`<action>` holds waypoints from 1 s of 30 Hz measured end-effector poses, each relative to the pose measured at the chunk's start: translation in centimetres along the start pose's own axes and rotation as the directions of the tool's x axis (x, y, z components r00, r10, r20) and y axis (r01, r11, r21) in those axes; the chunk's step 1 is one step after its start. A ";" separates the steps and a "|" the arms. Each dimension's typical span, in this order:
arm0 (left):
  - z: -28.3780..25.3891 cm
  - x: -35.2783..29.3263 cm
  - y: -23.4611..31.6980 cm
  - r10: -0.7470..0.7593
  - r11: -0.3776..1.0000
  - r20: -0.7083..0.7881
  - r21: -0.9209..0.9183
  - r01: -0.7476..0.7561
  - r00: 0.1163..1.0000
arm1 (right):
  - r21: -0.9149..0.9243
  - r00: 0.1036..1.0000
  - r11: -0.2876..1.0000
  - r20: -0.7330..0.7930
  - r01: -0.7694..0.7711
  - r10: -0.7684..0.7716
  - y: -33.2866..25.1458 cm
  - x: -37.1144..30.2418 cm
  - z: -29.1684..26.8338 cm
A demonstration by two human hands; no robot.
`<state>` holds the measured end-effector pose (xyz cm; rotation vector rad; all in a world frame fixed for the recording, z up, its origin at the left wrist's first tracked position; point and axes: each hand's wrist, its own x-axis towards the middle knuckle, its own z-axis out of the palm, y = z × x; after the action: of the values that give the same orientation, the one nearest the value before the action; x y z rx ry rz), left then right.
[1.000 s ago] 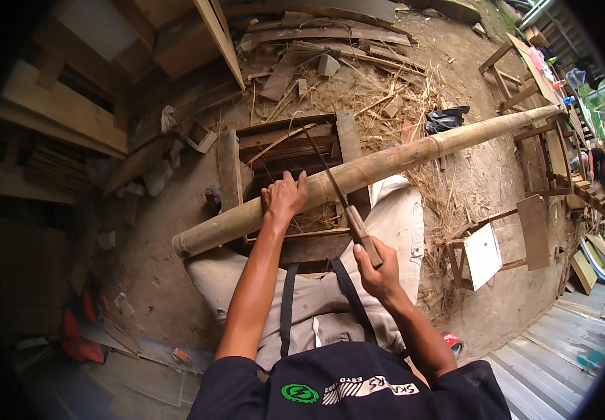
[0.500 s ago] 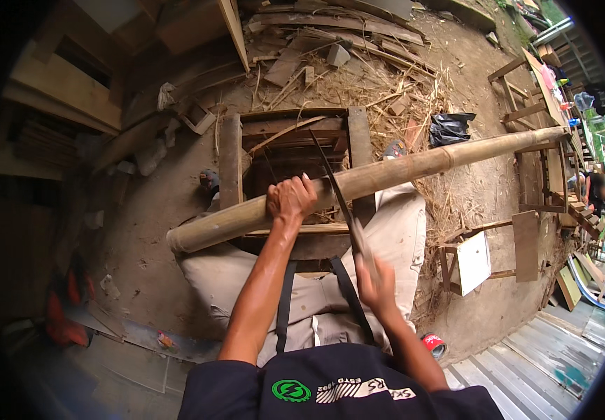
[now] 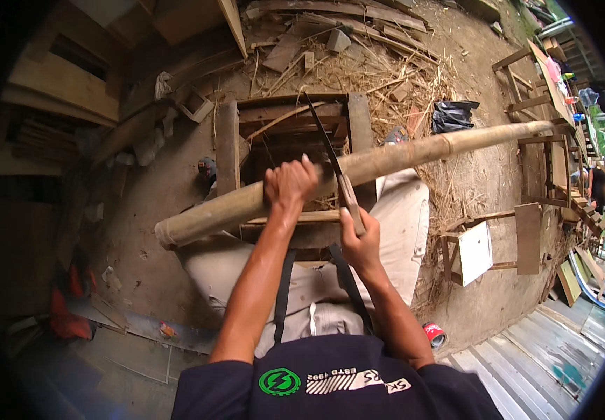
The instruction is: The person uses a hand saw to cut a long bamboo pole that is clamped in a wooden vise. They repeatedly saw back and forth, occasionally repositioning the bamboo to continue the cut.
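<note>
A long, pale brown bamboo pole [image 3: 425,150] slants across my lap, its cut end low at the left and its far end at the upper right. My left hand [image 3: 290,183] grips the pole from above, left of the middle, with the thumb up. In my right hand [image 3: 362,241] is the wooden handle of a saw [image 3: 327,142], its fingers closed round it. The narrow dark blade crosses the pole just right of my left hand, tip pointing away from me. Its teeth are too small to make out.
A wooden frame [image 3: 228,150] stands between my legs under the pole. Beyond it lie scrap planks and bamboo shavings [image 3: 414,91]. A black plastic bag [image 3: 453,116] is at the right, near wooden benches [image 3: 546,171] and a white board [image 3: 475,252]. A red can [image 3: 434,334] stands lower right.
My right hand has pushed the saw forward, so its tip reaches farther beyond the pole. The pole has shifted slightly left, my left hand still on it.
</note>
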<state>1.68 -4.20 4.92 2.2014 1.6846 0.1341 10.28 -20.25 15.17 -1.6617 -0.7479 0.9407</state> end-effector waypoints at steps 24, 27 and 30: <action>-4.8 -1.8 0.5 0.365 0.928 0.007 0.070 -0.365 0.931 | -0.034 0.982 0.989 -0.118 0.141 -0.144 5.4 -8.5 -6.1; -6.7 -2.7 -1.4 0.182 0.932 0.122 0.294 -0.211 0.976 | -0.151 0.964 0.976 -0.186 0.160 -0.187 6.5 -6.1 -5.9; -7.5 -2.9 -1.5 0.266 0.898 0.096 0.338 -0.283 0.959 | -0.291 0.919 0.919 -0.214 0.265 -0.333 7.3 -2.3 -5.4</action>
<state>-2.71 -4.91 11.79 2.6756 1.4504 -0.1592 14.02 -26.71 9.53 -1.7844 -0.9423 0.4088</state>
